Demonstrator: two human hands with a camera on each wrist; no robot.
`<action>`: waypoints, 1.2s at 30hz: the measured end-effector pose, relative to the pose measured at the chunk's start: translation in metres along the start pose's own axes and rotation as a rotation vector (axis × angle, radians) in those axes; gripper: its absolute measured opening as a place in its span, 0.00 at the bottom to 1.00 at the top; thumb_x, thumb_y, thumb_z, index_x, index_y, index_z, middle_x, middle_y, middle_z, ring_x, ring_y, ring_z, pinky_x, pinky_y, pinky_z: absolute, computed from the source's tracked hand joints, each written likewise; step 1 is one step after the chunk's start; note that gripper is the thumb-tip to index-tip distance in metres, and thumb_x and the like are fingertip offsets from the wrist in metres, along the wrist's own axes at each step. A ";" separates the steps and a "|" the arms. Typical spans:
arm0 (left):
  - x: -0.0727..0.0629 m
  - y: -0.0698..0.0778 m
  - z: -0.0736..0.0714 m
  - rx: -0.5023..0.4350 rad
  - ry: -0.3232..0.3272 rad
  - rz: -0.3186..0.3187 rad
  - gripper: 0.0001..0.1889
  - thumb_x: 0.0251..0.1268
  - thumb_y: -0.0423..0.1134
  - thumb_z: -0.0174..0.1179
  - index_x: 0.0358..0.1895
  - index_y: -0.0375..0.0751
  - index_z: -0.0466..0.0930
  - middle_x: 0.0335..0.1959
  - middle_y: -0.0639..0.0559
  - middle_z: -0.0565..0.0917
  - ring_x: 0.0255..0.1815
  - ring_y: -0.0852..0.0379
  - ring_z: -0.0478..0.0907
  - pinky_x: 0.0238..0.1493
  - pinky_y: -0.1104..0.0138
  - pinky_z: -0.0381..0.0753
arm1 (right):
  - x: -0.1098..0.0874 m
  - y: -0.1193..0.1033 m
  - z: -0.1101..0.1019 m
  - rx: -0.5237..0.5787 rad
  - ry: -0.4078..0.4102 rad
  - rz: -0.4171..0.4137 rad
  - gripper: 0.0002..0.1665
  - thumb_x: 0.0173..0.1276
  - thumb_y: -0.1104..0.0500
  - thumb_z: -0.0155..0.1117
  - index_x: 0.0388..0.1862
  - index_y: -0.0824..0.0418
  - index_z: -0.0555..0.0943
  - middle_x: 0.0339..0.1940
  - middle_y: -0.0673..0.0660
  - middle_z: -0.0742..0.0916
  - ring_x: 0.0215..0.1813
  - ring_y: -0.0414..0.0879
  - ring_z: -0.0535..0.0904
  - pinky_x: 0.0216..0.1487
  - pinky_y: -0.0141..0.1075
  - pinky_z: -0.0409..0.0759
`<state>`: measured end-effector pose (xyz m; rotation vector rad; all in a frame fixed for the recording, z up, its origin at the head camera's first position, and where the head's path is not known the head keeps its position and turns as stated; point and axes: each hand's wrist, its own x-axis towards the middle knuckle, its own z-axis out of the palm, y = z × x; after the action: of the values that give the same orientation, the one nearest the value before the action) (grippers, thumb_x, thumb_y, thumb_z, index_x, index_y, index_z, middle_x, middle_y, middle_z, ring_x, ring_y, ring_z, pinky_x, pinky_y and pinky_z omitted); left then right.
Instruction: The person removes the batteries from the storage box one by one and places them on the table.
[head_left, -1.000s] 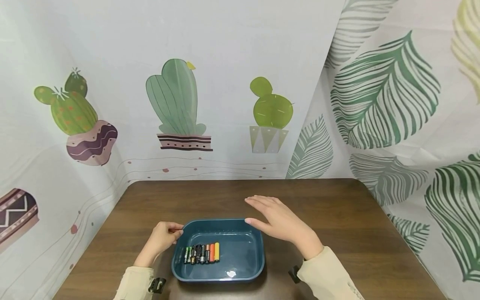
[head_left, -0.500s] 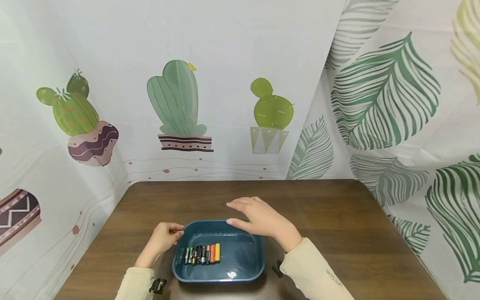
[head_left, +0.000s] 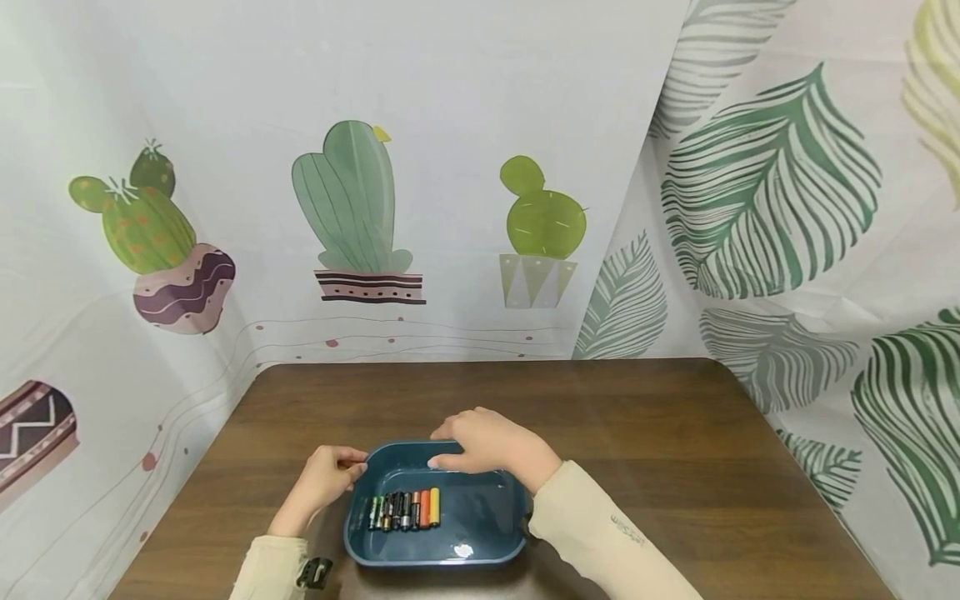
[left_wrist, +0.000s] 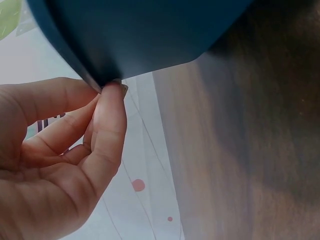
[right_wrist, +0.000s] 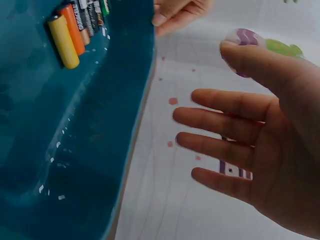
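Note:
A dark blue-green rectangular tray [head_left: 483, 504] has a row of several batteries [head_left: 405, 510] lying side by side on the left of its floor. A yellow battery [right_wrist: 63, 41] ends the row on the right, beside an orange one [right_wrist: 73, 30]; the others are mostly black. My left hand [head_left: 321, 485] pinches the tray's far left corner at the rim, thumb and fingertips meeting there in the left wrist view. Over the far rim is my right hand [head_left: 491, 442], holding nothing. Its fingers [right_wrist: 220, 120] are straight and spread, thumb apart, in the right wrist view.
The tray stands near the front of a brown wooden table [head_left: 637, 450]. Behind the table hangs a white cloth [head_left: 457, 100] printed with cacti, and a leaf-patterned one [head_left: 772, 183] hangs on the right. A dark strap piece [head_left: 315, 572] shows at the left sleeve.
My right hand has moved left and slightly down, from the tray's far right corner to above the middle of its far rim. The left hand, tray and batteries have stayed put.

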<state>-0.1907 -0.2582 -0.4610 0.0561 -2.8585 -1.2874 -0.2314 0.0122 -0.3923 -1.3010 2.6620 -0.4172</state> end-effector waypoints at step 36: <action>-0.001 0.004 -0.001 0.015 -0.011 -0.016 0.06 0.60 0.25 0.61 0.39 0.26 0.84 0.25 0.47 0.83 0.20 0.55 0.76 0.23 0.67 0.79 | 0.072 -0.048 0.067 -0.465 -0.466 0.252 0.25 0.42 0.43 0.82 0.40 0.44 0.82 0.34 0.40 0.82 0.35 0.35 0.76 0.40 0.32 0.80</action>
<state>-0.1895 -0.2561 -0.4573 0.0722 -2.8832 -1.2729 -0.2223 -0.0851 -0.4413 -0.9720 2.5304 0.5046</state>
